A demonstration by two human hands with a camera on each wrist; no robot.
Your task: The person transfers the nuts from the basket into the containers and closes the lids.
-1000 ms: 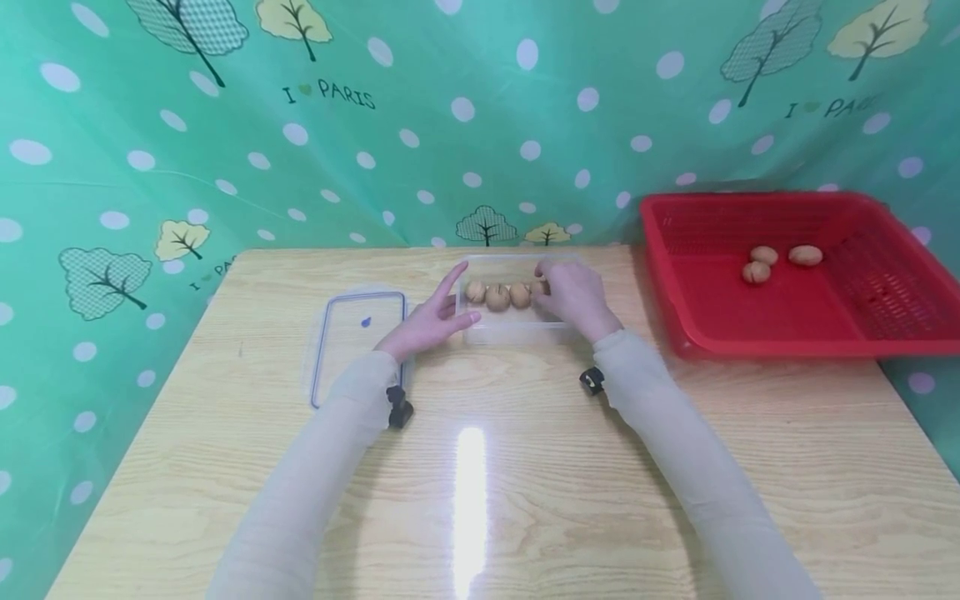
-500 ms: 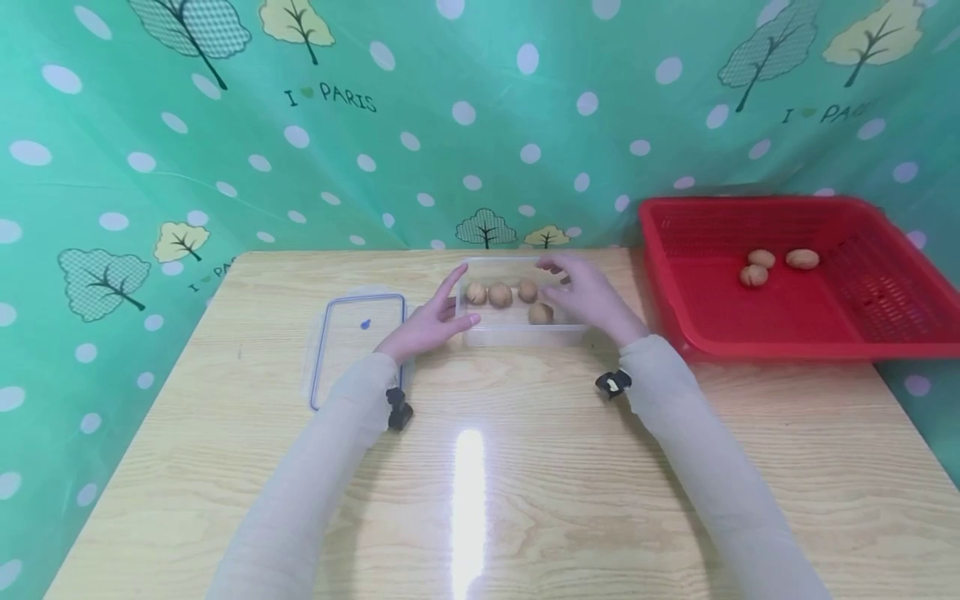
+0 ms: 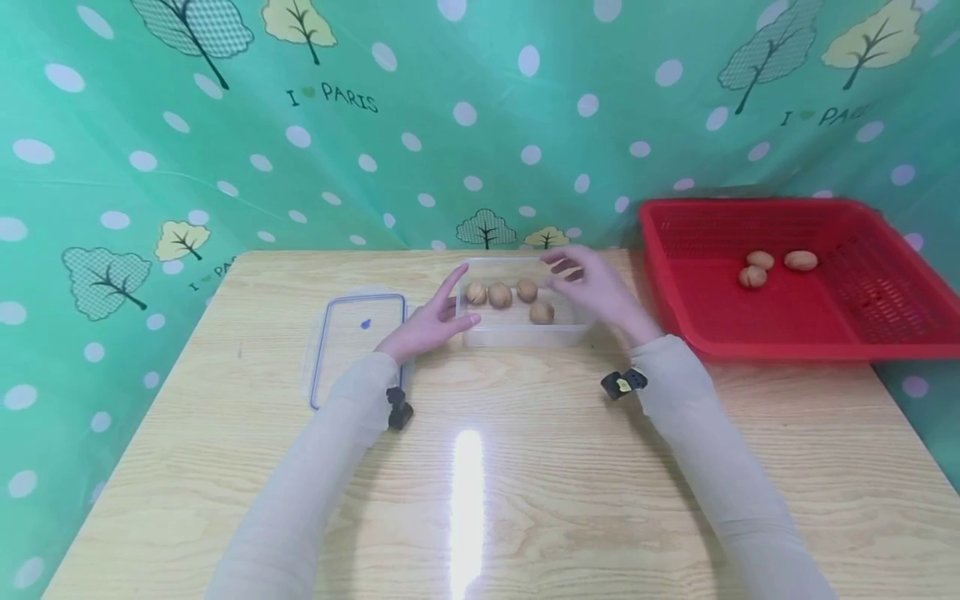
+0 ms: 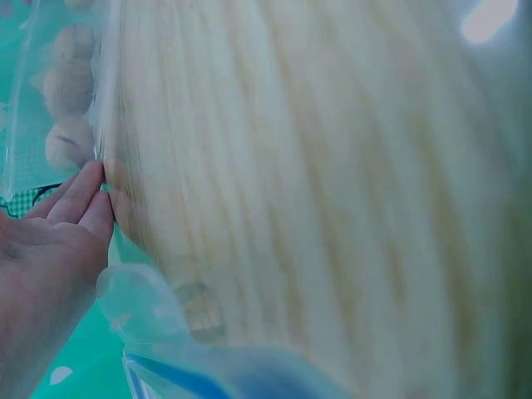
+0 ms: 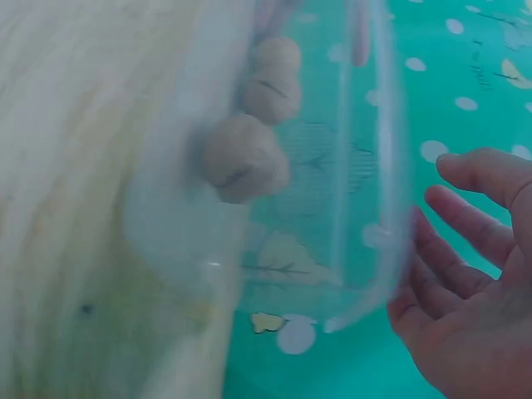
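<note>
- The pale, wood-grained bench point(image 3: 375, 517) holds, near its far edge, a clear rectangular plastic box point(image 3: 525, 335).
- A clear, blue-lined rectangular lid point(image 3: 358, 354) lies left of the box.
- A red plastic basket point(image 3: 780, 312) stands right.

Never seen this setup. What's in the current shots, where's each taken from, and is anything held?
No machine: the left grip and right grip are a person's bare hands. The wide picture comes from a head-worn camera looking forward and down; the two close-ups come from wrist cameras, one per side.

On the wooden table sits a clear box with four walnuts in it. A blue-edged lid lies to its left; a red basket with three walnuts stands to its right.

The left grip is spread against the box's left end. The right is open near its right end; contact unclear. Neither holds a walnut.
</note>
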